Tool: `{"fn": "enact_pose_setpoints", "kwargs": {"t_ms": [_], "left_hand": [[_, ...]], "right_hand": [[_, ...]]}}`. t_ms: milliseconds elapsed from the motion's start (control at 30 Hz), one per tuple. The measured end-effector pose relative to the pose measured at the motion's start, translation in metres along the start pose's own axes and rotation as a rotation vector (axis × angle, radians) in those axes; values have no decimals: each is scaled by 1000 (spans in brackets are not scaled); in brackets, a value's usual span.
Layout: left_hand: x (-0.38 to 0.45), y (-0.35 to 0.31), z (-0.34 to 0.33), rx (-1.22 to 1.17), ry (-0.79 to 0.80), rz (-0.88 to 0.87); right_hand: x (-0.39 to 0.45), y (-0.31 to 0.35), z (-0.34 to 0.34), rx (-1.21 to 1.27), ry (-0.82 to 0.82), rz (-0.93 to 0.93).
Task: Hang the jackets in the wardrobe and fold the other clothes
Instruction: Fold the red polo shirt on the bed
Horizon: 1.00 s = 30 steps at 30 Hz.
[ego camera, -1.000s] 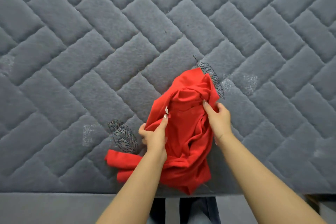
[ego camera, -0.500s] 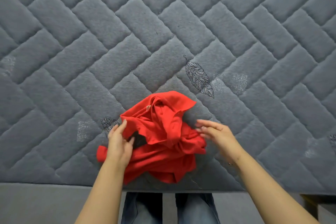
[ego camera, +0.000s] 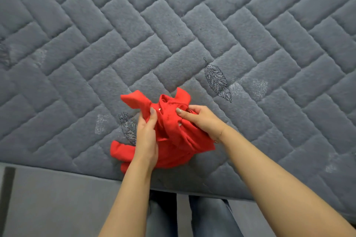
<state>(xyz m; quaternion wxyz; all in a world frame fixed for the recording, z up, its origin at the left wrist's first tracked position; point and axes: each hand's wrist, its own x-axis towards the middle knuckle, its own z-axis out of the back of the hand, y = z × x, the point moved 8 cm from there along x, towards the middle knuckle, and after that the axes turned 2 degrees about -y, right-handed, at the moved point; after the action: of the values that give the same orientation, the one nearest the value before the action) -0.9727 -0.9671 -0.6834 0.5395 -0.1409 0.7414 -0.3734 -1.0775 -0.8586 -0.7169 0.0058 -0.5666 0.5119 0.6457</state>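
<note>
Both hands back in the red garment

Half a second ago the left hand (ego camera: 147, 136) lay at the red garment's (ego camera: 173, 140) left edge and the right hand (ego camera: 202, 119) hovered open beside it; now both grip the bunched cloth near its top, thumbs pressed in. The garment has been gathered upward, with two flaps now sticking up at its far side.

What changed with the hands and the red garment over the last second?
Half a second ago both hands were open beside the red garment. Now the left hand and right hand grip it again, bunching its upper part. It stays crumpled at the near edge of the grey quilted mattress.
</note>
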Motion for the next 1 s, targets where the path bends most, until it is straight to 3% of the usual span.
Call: {"fn": "enact_pose_setpoints", "kwargs": {"t_ms": [100,200,333,533,600,700,767,900,1000], "left_hand": [[-34,-71,-7,-41,59,-109],[-73,-156,-18,-30,114,-232],[-130,-251,-42,64,266,-371],[-196,-373,-57,55,312,-505],[-213,-402,-64,52,361,-510],[-250,-432,-84,26,516,-518],[-277,-442,-100,52,639,-521],[-324,-447,-131,175,827,-548],[-343,-451,-143,185,895,-535]], "right_hand": [[-50,52,20,25,-210,156],[-126,106,49,200,-403,296],[-226,169,69,173,-503,468],[-327,261,82,183,-540,594],[-347,287,85,-58,-594,595],[-356,314,77,-766,-730,469],[-347,319,53,-920,-626,418],[-310,310,-35,-505,-137,459],[-285,303,-79,-177,-39,518]]}}
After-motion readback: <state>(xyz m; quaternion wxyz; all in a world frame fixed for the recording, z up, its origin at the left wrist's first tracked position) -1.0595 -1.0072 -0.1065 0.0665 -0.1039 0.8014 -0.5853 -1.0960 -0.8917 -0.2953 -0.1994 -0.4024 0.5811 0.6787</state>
